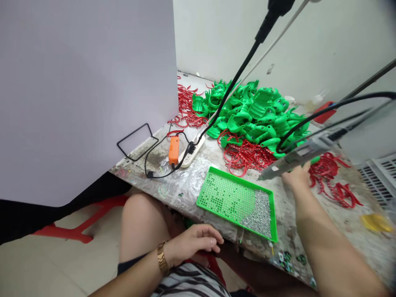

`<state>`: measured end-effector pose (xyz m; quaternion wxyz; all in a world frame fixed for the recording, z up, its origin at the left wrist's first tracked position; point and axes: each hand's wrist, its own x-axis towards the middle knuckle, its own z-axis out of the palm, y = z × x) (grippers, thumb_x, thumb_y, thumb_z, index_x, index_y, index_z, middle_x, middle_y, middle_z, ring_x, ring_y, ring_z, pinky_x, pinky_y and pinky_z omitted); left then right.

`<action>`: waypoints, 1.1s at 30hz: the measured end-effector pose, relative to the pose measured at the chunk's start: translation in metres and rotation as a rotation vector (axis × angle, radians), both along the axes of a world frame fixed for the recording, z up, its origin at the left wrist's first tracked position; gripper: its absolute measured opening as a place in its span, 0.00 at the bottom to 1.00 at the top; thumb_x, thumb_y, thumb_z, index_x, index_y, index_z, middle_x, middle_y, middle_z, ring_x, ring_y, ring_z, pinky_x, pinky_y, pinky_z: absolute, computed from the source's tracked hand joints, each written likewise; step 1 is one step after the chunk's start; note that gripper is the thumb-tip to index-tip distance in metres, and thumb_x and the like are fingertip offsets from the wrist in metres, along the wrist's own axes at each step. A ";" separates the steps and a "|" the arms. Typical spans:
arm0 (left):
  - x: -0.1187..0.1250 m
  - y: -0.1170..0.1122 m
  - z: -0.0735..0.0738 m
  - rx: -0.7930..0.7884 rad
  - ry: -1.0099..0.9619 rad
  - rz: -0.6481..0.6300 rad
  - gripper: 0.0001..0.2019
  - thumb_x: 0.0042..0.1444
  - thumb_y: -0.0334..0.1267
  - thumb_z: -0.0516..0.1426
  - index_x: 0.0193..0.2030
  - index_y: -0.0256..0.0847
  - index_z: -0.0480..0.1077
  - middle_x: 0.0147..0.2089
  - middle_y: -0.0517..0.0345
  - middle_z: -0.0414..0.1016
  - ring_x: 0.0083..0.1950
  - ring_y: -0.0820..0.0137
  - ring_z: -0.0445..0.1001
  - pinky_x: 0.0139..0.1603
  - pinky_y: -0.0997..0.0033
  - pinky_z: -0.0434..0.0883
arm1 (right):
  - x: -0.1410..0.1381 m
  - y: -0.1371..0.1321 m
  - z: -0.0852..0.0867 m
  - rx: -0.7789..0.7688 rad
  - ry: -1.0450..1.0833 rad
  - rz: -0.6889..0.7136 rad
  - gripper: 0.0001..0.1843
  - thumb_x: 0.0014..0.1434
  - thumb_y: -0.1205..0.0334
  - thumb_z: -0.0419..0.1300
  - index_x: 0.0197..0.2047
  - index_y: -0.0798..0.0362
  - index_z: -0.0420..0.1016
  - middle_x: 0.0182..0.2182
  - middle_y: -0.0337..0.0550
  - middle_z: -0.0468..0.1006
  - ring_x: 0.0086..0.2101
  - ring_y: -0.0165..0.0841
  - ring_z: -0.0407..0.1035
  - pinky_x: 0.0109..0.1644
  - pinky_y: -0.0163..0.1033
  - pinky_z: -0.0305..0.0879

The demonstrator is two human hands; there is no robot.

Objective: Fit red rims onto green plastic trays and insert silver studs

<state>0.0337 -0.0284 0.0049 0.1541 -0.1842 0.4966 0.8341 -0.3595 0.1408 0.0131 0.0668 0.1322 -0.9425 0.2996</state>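
Observation:
My right hand (297,176) is wrapped round a grey electric screwdriver (293,160) that hangs on a cable, its tip pointing left just above the far right corner of a green screw tray (216,175). Small silver screws (260,212) are heaped in the tray's right end. My left hand (194,243), with a gold wristband, rests below the table edge by my knee, fingers loosely curled and holding nothing that I can see. A pile of green plastic parts (253,111) lies behind the tray, with red curved pieces (244,156) in front of it.
A white power strip (193,152) and an orange adapter (173,150) with black cords lie left of the tray. More red pieces (334,181) lie at the right. A white board (86,95) stands at the left. A red stool (77,229) sits on the floor.

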 end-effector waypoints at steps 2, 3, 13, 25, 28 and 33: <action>-0.001 0.000 0.000 0.017 0.008 -0.016 0.19 0.50 0.48 0.61 0.44 0.37 0.73 0.44 0.50 0.75 0.42 0.72 0.73 0.46 0.72 0.65 | -0.002 0.014 -0.008 0.084 -0.001 -0.058 0.16 0.59 0.57 0.58 0.47 0.57 0.69 0.53 0.49 0.64 0.52 0.36 0.59 0.59 0.49 0.57; -0.002 0.000 0.001 0.026 0.001 -0.029 0.19 0.50 0.48 0.61 0.44 0.37 0.73 0.43 0.51 0.75 0.42 0.71 0.73 0.47 0.72 0.65 | -0.001 0.022 -0.011 0.112 0.000 -0.075 0.14 0.59 0.58 0.58 0.46 0.57 0.70 0.51 0.49 0.66 0.52 0.36 0.60 0.59 0.48 0.57; -0.023 0.023 0.036 0.118 0.088 -0.082 0.23 0.43 0.51 0.66 0.40 0.35 0.74 0.36 0.54 0.75 0.37 0.77 0.72 0.43 0.77 0.66 | -0.013 0.027 -0.013 0.179 0.083 -0.245 0.39 0.47 0.49 0.65 0.58 0.61 0.63 0.48 0.58 0.67 0.47 0.42 0.63 0.51 0.49 0.60; -0.025 0.044 0.052 0.168 0.106 -0.115 0.25 0.38 0.52 0.68 0.39 0.36 0.74 0.44 0.51 0.75 0.38 0.77 0.74 0.43 0.77 0.67 | 0.007 0.059 0.004 0.120 0.088 -0.176 0.47 0.42 0.44 0.67 0.62 0.54 0.61 0.55 0.60 0.64 0.50 0.50 0.62 0.51 0.50 0.57; -0.020 0.052 0.060 0.167 0.112 -0.121 0.24 0.38 0.52 0.68 0.39 0.37 0.74 0.42 0.53 0.75 0.37 0.79 0.73 0.41 0.78 0.66 | 0.006 0.049 -0.001 0.068 0.060 -0.124 0.36 0.45 0.56 0.67 0.57 0.55 0.67 0.53 0.58 0.64 0.48 0.46 0.63 0.52 0.52 0.57; -0.001 0.043 0.054 0.083 0.062 -0.046 0.21 0.42 0.48 0.67 0.39 0.36 0.74 0.43 0.51 0.76 0.38 0.75 0.74 0.44 0.74 0.67 | 0.011 0.068 0.011 -0.218 0.068 -0.162 0.15 0.59 0.59 0.58 0.47 0.59 0.68 0.44 0.48 0.68 0.45 0.33 0.63 0.53 0.46 0.61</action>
